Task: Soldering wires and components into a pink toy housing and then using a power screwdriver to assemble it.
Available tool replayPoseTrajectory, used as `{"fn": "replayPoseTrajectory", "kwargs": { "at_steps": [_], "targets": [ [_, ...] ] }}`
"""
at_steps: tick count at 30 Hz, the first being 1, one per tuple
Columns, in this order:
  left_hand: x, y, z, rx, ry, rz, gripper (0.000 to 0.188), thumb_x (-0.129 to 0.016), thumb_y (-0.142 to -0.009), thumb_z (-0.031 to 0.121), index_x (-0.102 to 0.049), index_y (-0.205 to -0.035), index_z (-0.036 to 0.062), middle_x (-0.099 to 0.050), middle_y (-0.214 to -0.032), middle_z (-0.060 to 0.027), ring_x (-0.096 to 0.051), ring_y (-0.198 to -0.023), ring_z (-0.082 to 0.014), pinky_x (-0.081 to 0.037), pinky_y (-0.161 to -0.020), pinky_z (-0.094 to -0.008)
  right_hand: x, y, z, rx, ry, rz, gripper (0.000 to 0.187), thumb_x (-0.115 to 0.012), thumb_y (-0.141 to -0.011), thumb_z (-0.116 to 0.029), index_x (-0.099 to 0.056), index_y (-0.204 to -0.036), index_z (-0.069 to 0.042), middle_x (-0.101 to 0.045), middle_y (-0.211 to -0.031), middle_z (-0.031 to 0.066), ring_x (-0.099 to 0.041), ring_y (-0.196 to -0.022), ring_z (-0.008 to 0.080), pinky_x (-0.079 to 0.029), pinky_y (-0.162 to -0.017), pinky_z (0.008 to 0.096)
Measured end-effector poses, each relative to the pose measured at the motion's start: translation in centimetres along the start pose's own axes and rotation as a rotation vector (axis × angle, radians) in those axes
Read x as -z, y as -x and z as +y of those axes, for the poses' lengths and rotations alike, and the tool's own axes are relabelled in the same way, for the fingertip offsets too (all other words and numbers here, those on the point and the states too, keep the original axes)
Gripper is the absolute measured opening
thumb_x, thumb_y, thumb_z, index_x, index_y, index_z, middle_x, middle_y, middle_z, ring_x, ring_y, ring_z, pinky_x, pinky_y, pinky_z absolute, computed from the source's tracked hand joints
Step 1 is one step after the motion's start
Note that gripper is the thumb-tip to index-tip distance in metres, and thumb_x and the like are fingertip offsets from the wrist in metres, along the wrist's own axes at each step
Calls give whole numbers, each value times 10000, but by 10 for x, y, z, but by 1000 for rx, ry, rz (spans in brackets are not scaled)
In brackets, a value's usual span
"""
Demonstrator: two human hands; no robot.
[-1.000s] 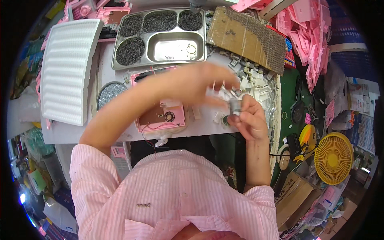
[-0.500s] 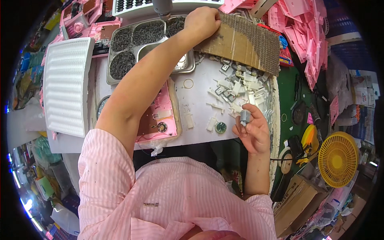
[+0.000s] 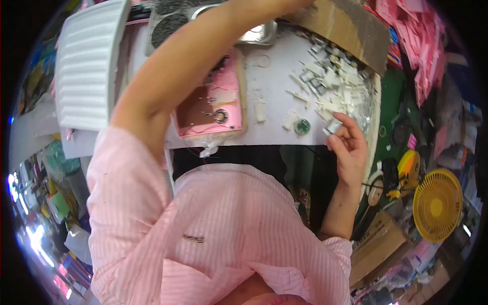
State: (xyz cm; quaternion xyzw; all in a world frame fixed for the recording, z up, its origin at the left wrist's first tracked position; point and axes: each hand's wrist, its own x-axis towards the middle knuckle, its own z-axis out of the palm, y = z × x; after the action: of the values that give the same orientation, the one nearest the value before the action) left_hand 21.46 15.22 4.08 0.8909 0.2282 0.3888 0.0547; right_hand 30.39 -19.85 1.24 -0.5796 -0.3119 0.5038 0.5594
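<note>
My left forearm (image 3: pixel 203 46) stretches across the table to the upper edge of the picture, beside a piece of cardboard (image 3: pixel 351 25); the hand itself is cut off there. Near the table's front right corner, my right hand (image 3: pixel 351 145) is closed on a small grey-and-white part (image 3: pixel 333 127), pinched between thumb and fingers. Just beyond it spreads a heap of small white plastic parts (image 3: pixel 338 81), some with grey frames. A round green piece (image 3: pixel 302 127) lies left of this hand. Under my left forearm sits a pink plastic housing (image 3: pixel 231 96) with a dark round component and wires.
At the left stands a white ribbed tray (image 3: pixel 89 66). A metal tray (image 3: pixel 267 35) with compartments of small dark pieces is at the back. Pink plastic parts (image 3: pixel 424 46) are piled at the far right. A yellow fan (image 3: pixel 437 206) and a cardboard box (image 3: pixel 378 244) stand right of the table.
The view has shifted, so the table sits higher in the picture and my left hand has passed out of the top. My right hand still holds its part, now turned differently.
</note>
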Motion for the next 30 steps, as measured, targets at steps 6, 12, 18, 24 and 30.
{"fn": "replayPoseTrajectory", "kwargs": {
  "at_steps": [6, 12, 18, 24, 30],
  "targets": [
    [136, 122, 78, 324, 572, -178, 135, -726, -877, 56, -720, -1007, 20, -702, -869, -68, -674, -795, -121, -523, -674, -246, -8, 9, 11, 72, 539, 81, 379, -678, -860, 33, -645, -1235, -9, -552, -737, -28, -483, -668, 46, -419, -628, 210],
    [177, 234, 93, 715, 860, -355, 158, -622, -880, -110, -660, -1020, -48, -657, -1031, -94, -620, -917, -146, -505, -748, -242, -20, -2, 10, 59, 658, 29, 374, -679, -840, 12, -660, -1212, -30, -574, -726, 8, -506, -631, 76, -441, -608, 234],
    [177, 270, 113, 841, 992, -274, 182, -615, -864, -148, -652, -1019, -59, -636, -1075, -124, -621, -932, -166, -539, -787, -261, -36, -6, 3, 137, 987, 29, 360, -675, -826, -3, -671, -1183, -54, -573, -717, 35, -533, -611, 106, -463, -609, 253],
    [166, 266, 128, 885, 1092, -253, 299, -672, -886, -61, -619, -1173, 4, -658, -992, -52, -652, -891, -102, -555, -753, -244, -61, 3, -6, 98, 358, 68, 439, -705, -828, 46, -613, -1256, 7, -610, -820, -40, -546, -716, 58, -452, -697, 213],
    [160, 255, 130, 905, 1158, -298, 389, -661, -889, -92, -483, -1212, 32, -610, -1033, -49, -625, -936, -94, -538, -796, -242, -118, 12, 3, -118, -235, -172, 515, -735, -856, 19, -539, -1332, 36, -625, -918, 6, -577, -819, 64, -460, -745, 197]
  ]
}}
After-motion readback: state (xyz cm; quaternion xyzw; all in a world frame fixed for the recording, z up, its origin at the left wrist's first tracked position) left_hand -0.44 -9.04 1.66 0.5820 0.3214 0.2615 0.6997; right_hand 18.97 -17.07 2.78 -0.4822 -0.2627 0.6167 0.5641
